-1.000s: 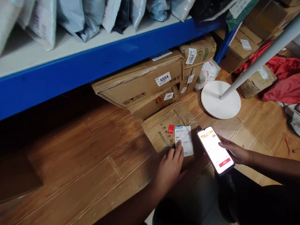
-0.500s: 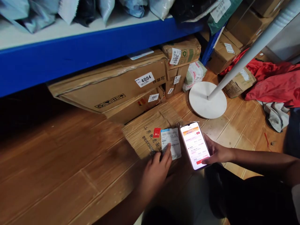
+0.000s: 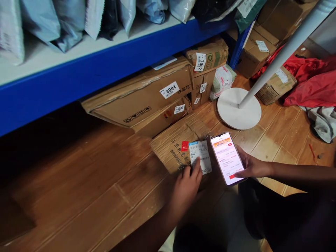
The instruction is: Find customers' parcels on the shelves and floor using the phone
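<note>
Your left hand presses fingertips flat on the shipping label; right hand grips the phone. Probably mid-scan; next, line the phone up over that label.

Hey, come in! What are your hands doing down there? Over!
Left hand on shipping label, flat carton. Right hand holds phone. Nothing between them.

Wood-look plank floor, kinda dim. Blue-edged shelf overhead, white round stand base with its pole, red cloth heaped nearby.
</note>
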`<action>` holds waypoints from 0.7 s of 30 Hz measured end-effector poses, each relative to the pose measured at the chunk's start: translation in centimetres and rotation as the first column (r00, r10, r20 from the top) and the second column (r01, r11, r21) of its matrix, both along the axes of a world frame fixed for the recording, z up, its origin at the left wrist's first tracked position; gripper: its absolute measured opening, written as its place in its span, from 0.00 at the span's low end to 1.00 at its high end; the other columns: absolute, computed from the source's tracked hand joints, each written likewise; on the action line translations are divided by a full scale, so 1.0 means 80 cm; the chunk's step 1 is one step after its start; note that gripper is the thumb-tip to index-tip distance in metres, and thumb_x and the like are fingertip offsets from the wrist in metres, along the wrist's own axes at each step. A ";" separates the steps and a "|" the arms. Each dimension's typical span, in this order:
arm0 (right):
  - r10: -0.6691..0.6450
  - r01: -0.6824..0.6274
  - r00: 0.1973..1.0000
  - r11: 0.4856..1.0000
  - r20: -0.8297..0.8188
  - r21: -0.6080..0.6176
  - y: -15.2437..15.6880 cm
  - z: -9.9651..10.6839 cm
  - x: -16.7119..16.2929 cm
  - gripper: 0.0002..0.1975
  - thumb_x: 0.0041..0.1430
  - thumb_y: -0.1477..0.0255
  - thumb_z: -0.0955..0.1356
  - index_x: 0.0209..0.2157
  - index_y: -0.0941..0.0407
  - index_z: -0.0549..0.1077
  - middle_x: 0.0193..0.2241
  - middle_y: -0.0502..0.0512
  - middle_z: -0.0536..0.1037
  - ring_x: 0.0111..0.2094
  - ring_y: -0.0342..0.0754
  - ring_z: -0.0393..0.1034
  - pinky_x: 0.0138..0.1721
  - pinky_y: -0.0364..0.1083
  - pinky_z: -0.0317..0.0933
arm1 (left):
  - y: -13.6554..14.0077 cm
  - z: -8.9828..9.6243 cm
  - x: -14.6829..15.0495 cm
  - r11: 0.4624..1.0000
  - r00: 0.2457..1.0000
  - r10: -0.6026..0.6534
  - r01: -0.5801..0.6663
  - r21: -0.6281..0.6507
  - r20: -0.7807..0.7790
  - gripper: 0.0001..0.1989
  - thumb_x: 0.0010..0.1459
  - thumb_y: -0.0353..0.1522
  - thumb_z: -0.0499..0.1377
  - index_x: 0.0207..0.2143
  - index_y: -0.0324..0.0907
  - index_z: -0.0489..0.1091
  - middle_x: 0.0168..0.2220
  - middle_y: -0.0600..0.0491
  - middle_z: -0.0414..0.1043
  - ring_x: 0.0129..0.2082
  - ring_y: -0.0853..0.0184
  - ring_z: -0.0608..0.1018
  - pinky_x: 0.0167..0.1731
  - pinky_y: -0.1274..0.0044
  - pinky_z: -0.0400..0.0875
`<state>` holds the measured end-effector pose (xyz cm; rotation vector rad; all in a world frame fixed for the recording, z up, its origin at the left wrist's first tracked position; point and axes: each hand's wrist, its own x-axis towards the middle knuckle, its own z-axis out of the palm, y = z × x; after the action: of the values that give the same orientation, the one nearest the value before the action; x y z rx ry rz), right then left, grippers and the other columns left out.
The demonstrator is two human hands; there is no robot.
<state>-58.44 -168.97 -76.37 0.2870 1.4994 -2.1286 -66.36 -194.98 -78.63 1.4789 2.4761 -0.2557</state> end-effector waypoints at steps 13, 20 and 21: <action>-0.002 0.002 1.000 1.000 -0.008 0.007 0.001 -0.004 0.005 0.53 0.51 0.70 0.77 0.68 0.49 0.41 0.63 0.65 0.65 0.60 0.54 0.66 0.59 0.56 0.62 | 0.002 0.009 -0.012 0.999 0.991 0.016 -0.010 -0.048 0.135 0.26 0.54 0.39 0.68 0.54 0.39 0.73 0.71 0.48 0.51 0.49 0.52 0.75 0.41 0.67 0.79; 0.006 -0.006 1.000 1.000 -0.010 0.007 0.001 -0.003 0.005 0.55 0.52 0.69 0.77 0.69 0.47 0.39 0.62 0.64 0.65 0.58 0.54 0.68 0.58 0.57 0.63 | 0.016 0.019 -0.029 0.995 0.969 0.070 -0.051 -0.083 0.237 0.28 0.46 0.45 0.72 0.47 0.41 0.75 0.73 0.48 0.44 0.51 0.50 0.75 0.41 0.65 0.80; 0.004 -0.004 1.000 1.000 -0.012 0.004 0.001 -0.003 0.005 0.54 0.52 0.69 0.77 0.69 0.47 0.39 0.62 0.64 0.65 0.58 0.54 0.68 0.58 0.57 0.64 | 0.018 0.021 -0.030 0.994 0.966 0.075 -0.054 -0.091 0.248 0.28 0.45 0.44 0.72 0.47 0.42 0.75 0.73 0.48 0.44 0.51 0.50 0.75 0.40 0.65 0.80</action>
<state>-58.05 -168.91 -76.63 0.2727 1.5094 -2.1281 -68.79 -193.53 -76.95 1.3061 2.2776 -0.1477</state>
